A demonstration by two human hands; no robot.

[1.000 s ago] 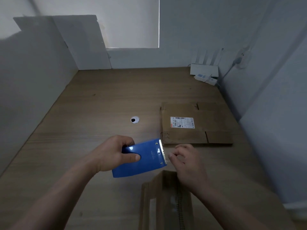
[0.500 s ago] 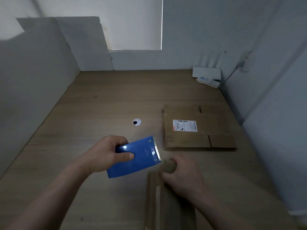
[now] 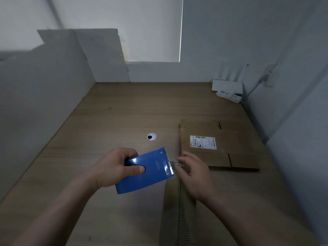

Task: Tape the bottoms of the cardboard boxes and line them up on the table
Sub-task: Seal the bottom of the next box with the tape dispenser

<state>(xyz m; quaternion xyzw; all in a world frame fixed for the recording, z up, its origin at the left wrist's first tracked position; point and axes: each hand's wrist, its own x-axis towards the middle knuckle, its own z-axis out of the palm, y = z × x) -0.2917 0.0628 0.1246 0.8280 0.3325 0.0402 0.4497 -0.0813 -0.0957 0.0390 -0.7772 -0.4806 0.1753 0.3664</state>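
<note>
Now the right hand (image 3: 193, 174) is up off the near cardboard box (image 3: 179, 210), which it was pressing down half a second ago, and is back at the toothed edge of the blue tape dispenser (image 3: 147, 171). Its thumb and forefinger pinch a glinting tape end (image 3: 177, 164) just right of the teeth, though motion blur softens the fingers. The left hand (image 3: 113, 167) grips the dispenser as before, thumb on top, teeth pointing right.

To my reading, the tape is being drawn out for a strip, so the bottom of the near box is not yet sealed and nothing is lined up.

By count, there are two boxes: the near one, standing below the hands at the near edge of the table (image 3: 106, 121), and a flattened box (image 3: 230, 157) lying farther off to the right, bearing one white shipping label (image 3: 203, 142). There is one dispenser, one round cable hole (image 3: 151, 137) left of the flat box, and one white router (image 3: 227, 87) in the far right corner.
</note>
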